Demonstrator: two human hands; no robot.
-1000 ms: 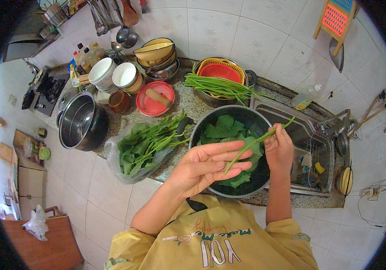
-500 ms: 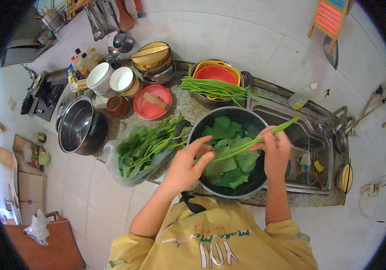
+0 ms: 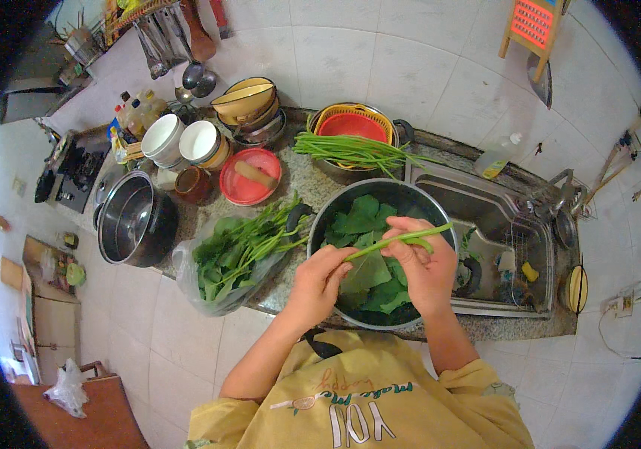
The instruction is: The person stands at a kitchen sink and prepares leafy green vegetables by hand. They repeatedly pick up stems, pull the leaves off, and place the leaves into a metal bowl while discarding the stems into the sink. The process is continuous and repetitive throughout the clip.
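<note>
Over a dark pot (image 3: 449,228) of broad green leaves (image 3: 388,288), both my hands hold one leafy green stem (image 3: 369,249). My left hand (image 3: 319,283) pinches it between thumb and fingers near the leaf end. Closed around its other part, my right hand (image 3: 427,262) has the stem's tip sticking out to the upper right, with a loose strip curling beside it. A clear plastic bag (image 3: 219,299) full of leafy stems (image 3: 242,251) lies left of the pot. Behind the pot, a bundle of bare peeled-looking stems (image 3: 354,150) rests across a red basket (image 3: 352,127).
A metal sink (image 3: 477,187) adjoins the pot on the right, with a yellow scrap and bits of greens inside. To the left stand an empty black pot (image 3: 132,217), white bowls (image 3: 162,138), a brown jar (image 3: 193,185) and a red lid-like dish (image 3: 240,191). A bottle (image 3: 496,157) stands behind the sink.
My right hand has moved left and closer to my left hand, turning over the stem. My left hand has gone from spread fingers to a pinch on it.
</note>
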